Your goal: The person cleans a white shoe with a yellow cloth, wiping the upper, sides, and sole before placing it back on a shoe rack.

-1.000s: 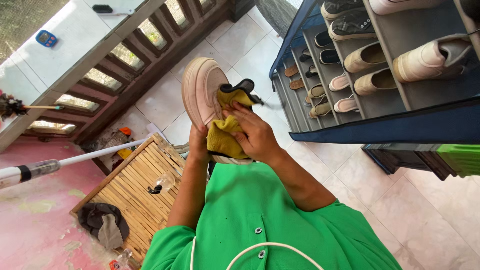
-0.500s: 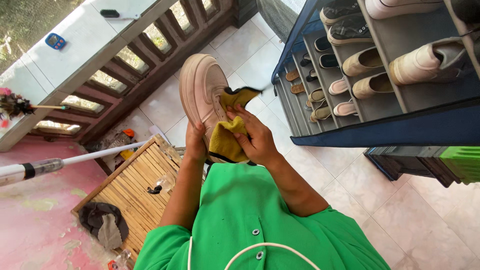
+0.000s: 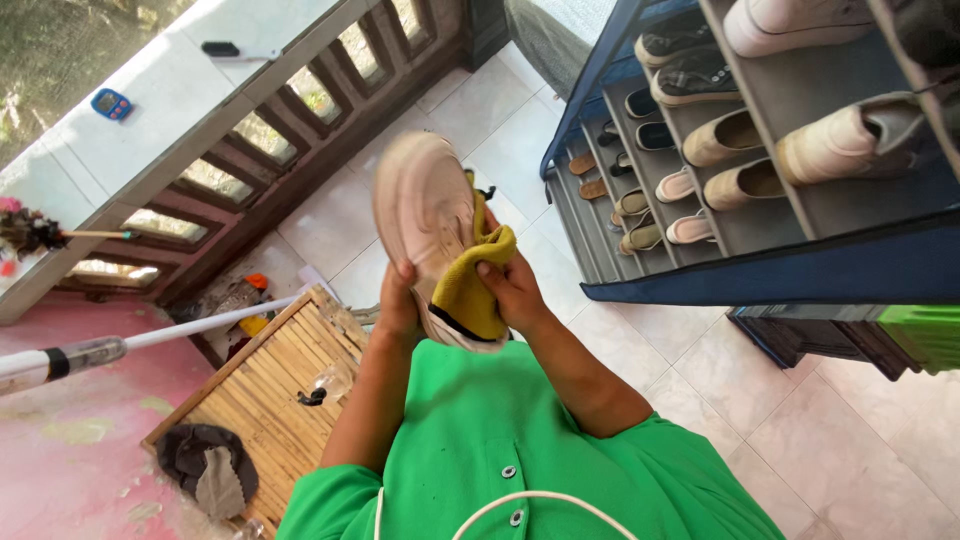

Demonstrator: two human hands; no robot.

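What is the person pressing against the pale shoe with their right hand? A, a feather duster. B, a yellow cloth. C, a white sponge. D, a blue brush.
B: the right hand presses a yellow cloth onto the pale shoe, which the left hand steadies.

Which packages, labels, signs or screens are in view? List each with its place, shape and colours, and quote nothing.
Small blue rectangular device with a pale screen: lies flat on the white ledge above the wooden railing, upper left.
Flat black rectangular device: on the same ledge, further along; whether it has a screen cannot be told.
No packages, labels or signs show clearly.
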